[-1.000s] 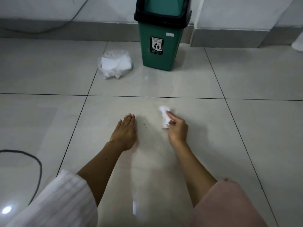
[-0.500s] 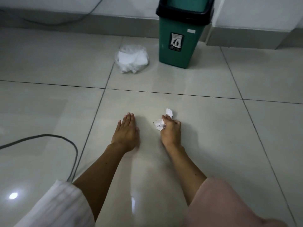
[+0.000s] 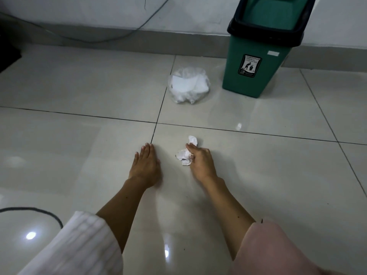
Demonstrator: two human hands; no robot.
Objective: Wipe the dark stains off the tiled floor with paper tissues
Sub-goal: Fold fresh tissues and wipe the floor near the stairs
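Head view: right hand point(image 3: 200, 162) clenches a crumpled tissue point(image 3: 185, 153) against the floor point(image 3: 258, 175), left hand point(image 3: 145, 165) lies flat, released; I judge the tissue light, soft, tear-prone, best bunched whole.

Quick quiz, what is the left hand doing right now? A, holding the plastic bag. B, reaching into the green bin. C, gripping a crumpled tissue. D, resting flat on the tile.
D: the left hand lies palm down on the floor tile with straight fingers, while the right hand holds the crumpled tissue.
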